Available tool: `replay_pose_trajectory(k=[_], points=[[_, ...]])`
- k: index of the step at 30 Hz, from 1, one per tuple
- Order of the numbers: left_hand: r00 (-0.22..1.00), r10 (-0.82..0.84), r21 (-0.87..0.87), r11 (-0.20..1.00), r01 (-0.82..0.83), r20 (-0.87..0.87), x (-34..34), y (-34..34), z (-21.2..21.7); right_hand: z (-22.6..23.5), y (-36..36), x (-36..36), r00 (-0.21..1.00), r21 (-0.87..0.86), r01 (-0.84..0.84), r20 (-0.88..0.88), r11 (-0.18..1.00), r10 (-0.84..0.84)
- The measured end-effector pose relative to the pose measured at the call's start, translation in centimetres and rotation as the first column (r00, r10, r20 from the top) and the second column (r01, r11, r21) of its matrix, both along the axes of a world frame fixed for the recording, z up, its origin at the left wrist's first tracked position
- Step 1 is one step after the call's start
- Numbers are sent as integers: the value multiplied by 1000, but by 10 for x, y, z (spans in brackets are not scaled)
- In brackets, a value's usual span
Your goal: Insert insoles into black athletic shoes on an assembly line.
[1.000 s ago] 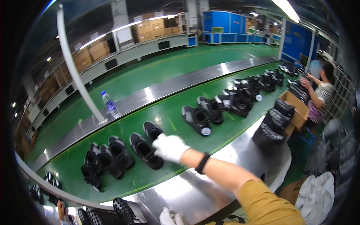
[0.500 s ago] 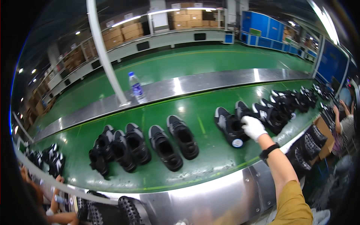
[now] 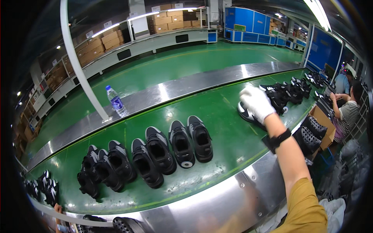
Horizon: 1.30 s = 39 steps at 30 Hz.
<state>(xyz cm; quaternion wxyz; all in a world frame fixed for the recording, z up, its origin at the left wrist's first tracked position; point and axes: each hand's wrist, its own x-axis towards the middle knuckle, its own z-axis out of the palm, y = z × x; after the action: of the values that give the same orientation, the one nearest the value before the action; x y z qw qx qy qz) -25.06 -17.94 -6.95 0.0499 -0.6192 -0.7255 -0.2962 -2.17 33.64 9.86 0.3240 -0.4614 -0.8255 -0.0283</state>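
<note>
My right hand, in a white glove with a black strap at the wrist, reaches out over the green belt. It covers most of a black-and-white shoe, whose toe shows beneath it. The fingers are blurred, so whether they grip the shoe cannot be told. Left of it stands a row of black shoes with grey toes. The nearest is a black shoe, and beside it is another shoe with a round sticker at the heel. My left hand is out of view.
More shoes crowd the belt at right, where a person in a striped top sits. A box and shoe forms stand near the right edge. A water bottle stands on the far metal ledge beside a white post.
The pair of shoes at my right hand now stands beside the others in the row. My right hand has moved on to a shoe farther right. The view has shifted too.
</note>
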Motion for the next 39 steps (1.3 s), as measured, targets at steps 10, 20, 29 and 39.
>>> replay_pose_trajectory(k=[10, 20, 29, 39], points=[[964, 223, -112, 964, -240, -145, 6, 7, 26, -54, 72, 148, 785, -188, 612, 262, 768, -561], [938, 318, -479, 851, -216, 141, -5, -4, 1, -84, 92, 93, 748, -354, 639, 494, 683, -443], [974, 78, 72, 995, -64, -212, 8, 18, 28, -58, -23, -18, 937, -596, 248, 347, 764, -33], [925, -14, -197, 976, 95, 379, 31, 51, 35, -29, -264, -2, 947, -725, -243, -35, 644, 319]])
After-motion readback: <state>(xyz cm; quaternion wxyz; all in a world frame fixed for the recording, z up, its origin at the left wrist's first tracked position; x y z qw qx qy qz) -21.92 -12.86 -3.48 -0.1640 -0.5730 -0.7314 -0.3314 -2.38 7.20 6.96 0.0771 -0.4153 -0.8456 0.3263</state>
